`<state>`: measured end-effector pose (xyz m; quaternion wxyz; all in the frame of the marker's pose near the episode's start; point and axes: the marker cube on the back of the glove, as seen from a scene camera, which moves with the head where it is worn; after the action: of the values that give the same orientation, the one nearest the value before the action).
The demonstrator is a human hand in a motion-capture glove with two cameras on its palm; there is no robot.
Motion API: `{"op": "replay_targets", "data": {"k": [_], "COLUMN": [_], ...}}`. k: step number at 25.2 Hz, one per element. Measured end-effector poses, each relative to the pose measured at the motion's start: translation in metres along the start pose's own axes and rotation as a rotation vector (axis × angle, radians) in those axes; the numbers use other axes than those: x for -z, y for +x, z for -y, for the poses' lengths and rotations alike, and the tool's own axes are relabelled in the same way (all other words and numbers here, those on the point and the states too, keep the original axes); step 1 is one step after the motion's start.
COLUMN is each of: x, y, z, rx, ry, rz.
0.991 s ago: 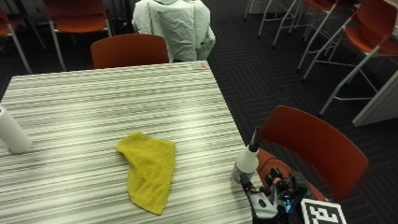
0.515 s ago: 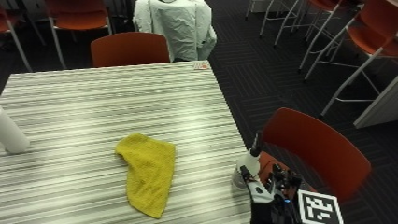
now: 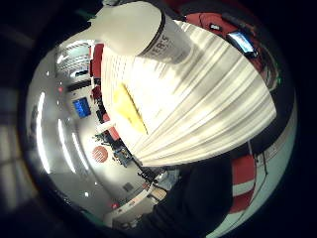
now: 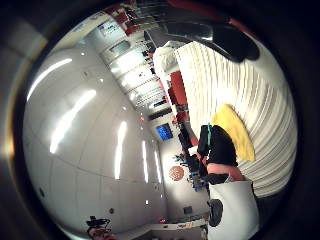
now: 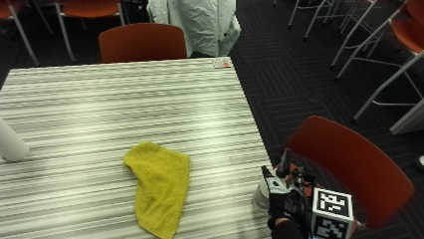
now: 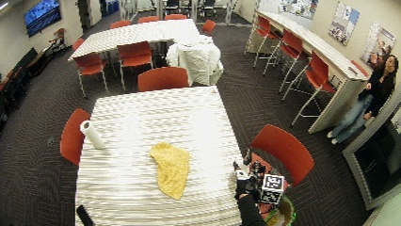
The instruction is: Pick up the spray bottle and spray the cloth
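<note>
Outside view first: going left to right, we see a paper towel roll (image 5: 10, 144) at the counter's (image 5: 119, 94) left edge, the yellow cloth (image 5: 159, 186) lying flat near the front, and the spray bottle (image 5: 268, 191) at the front right corner, where our gloved right hand (image 5: 288, 219) has closed in on it. A second ago the bottle stood alone on the counter edge; now the hand sits against it. We cannot tell whether the fingers are already wrapped round it. We judge the pickup is just starting, and spraying the cloth is not yet done.
</note>
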<state>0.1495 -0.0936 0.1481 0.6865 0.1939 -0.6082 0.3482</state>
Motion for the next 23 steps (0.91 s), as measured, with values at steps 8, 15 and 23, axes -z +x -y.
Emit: {"op": "replay_targets", "data": {"k": [8, 15, 23], "x": [0.003, 0.001, 0.004], "y": [-0.002, -0.008, -0.009], "z": [0.025, 0.027, 0.033], "rx": [0.044, 0.054, 0.086], "ry": [0.029, 0.026, 0.065], "rz": [-0.043, -0.047, -0.008]}}
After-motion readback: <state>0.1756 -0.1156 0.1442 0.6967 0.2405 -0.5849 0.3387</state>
